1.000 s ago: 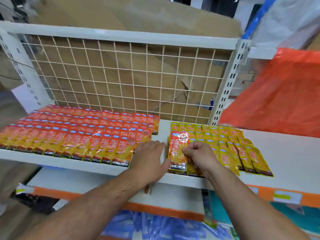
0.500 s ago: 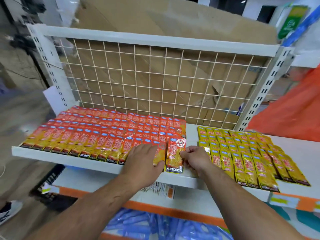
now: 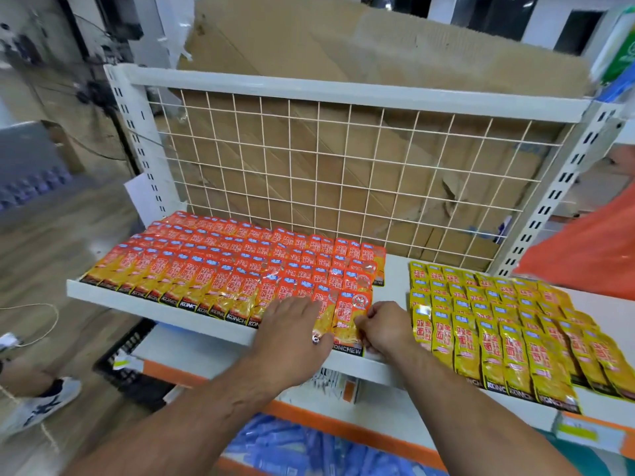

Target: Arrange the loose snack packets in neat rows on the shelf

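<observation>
The white shelf (image 3: 154, 301) crosses the middle of the frame with a wire grid (image 3: 343, 187) at its back and cardboard (image 3: 378, 46) behind that. On its left half the orange packets (image 3: 223, 266) lie in overlapping rows. On the right, apart across a bare strip of shelf, the yellow packets (image 3: 498, 324) lie in rows of their own.

At lower centre the left hand (image 3: 292, 334) lies flat, fingers straight and close together, pressing on the right end of the front orange row. Just right of it, the right hand (image 3: 385, 329) has its fingers curled and pinches the right edge of one orange packet (image 3: 354, 314). This packet is the last in the front row (its black bottom strip reaches the shelf's front rim). Blue packets (image 3: 292, 448) show at the bottom of the frame.
</observation>
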A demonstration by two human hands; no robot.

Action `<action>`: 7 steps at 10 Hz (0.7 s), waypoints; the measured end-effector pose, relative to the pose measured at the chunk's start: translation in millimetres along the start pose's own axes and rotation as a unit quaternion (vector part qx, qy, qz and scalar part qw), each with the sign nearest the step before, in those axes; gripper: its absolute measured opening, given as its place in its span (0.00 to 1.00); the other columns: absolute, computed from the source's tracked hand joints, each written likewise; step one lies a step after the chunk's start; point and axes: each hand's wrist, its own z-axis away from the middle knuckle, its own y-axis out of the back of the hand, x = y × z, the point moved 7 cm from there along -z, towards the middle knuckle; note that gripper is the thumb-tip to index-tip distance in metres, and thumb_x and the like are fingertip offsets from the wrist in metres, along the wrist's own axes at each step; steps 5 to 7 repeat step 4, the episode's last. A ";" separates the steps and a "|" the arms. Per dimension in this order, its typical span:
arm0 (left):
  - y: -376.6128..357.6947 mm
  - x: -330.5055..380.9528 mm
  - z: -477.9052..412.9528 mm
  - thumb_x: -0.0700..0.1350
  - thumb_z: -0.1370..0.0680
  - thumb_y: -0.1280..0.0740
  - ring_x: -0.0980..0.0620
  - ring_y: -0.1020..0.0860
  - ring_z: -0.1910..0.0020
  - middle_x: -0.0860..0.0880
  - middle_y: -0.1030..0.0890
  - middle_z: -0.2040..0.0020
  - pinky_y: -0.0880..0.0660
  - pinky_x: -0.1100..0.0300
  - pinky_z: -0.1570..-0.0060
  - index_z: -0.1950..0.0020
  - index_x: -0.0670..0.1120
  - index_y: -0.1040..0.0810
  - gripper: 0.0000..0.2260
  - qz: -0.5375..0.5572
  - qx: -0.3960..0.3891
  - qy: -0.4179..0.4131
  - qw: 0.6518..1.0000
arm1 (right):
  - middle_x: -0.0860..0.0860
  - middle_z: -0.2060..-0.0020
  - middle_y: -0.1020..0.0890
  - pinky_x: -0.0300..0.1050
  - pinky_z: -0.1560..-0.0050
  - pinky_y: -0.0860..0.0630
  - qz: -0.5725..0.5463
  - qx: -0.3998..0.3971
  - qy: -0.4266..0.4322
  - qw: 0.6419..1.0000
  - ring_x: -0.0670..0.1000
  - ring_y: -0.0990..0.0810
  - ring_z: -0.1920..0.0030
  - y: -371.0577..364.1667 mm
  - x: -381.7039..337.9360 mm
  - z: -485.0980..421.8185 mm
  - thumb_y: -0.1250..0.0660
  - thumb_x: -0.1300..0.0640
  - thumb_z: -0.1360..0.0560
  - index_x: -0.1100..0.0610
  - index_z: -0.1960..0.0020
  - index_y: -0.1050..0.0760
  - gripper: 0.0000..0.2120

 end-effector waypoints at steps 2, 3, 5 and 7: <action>0.9 3.8 8.9 0.63 0.20 0.47 0.49 0.42 0.24 0.51 0.37 0.23 0.50 0.48 0.24 0.22 0.51 0.42 0.29 -0.003 -0.010 0.012 1.000 | 0.55 0.64 0.16 0.47 0.58 0.19 0.019 0.051 0.017 0.998 0.56 0.17 0.62 1.3 3.9 -2.9 0.27 0.51 0.28 0.57 0.58 0.25 0.10; -2.5 4.4 11.7 0.63 0.20 0.47 0.50 0.41 0.25 0.52 0.36 0.24 0.48 0.48 0.25 0.22 0.51 0.41 0.29 0.004 -0.002 0.011 1.000 | 0.53 0.67 0.18 0.54 0.60 0.18 -0.033 0.071 0.018 0.997 0.57 0.17 0.65 1.4 9.7 3.5 0.28 0.48 0.28 0.54 0.59 0.29 0.13; -4.0 7.7 10.2 0.62 0.20 0.47 0.50 0.40 0.26 0.52 0.35 0.25 0.48 0.48 0.25 0.23 0.51 0.40 0.29 -0.006 -0.008 -0.003 1.000 | 0.52 0.62 0.18 0.50 0.58 0.21 0.008 0.097 0.060 0.993 0.55 0.19 0.60 5.9 3.6 17.7 0.32 0.47 0.25 0.55 0.56 0.26 0.11; -4.0 7.7 10.2 0.62 0.20 0.47 0.50 0.40 0.26 0.52 0.35 0.25 0.48 0.48 0.25 0.23 0.51 0.40 0.29 -0.006 -0.008 -0.003 1.000 | 0.52 0.62 0.18 0.50 0.58 0.21 0.008 0.097 0.060 0.993 0.55 0.19 0.60 5.9 3.6 17.7 0.32 0.47 0.25 0.55 0.56 0.26 0.11</action>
